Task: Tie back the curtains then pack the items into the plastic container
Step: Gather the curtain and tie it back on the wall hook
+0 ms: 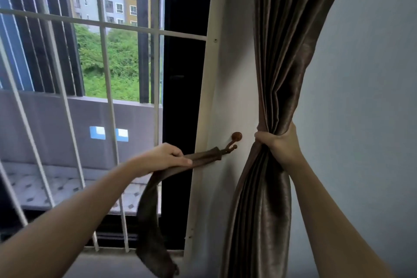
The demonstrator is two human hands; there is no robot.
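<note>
- Right hand (281, 144) is closed round the brown curtain (284, 52). Its fingers wrap the gathered folds and bunch them into a narrow waist. The cloth fans out above the hand and falls in pleats below it.
- Left hand (168, 156) pinches the matching tieback strap (149, 210) between thumb and curled fingers. One end of the strap is caught on the wall hook (236, 136), which sits between the two hands, nearer the right one. The free end dangles below the left hand, blurred.
- Curtain, as a judgement: a soft, satiny drape with some weight, probably slippery, so folds could slide out of a loose grip. The best hold looks to be a full wrap at hook level, where the right hand has it.
- Strap, as a judgement: light and limp, with no stiffness of its own. It is best taken near the free end so it can pass round the bundle and reach the hook.
- White window bars (106, 56) stand beyond the left hand, with a balcony, greenery and apartment blocks behind them. A plain wall lies to the right of the right hand.
- Neither the plastic container nor the items to pack are in view.
</note>
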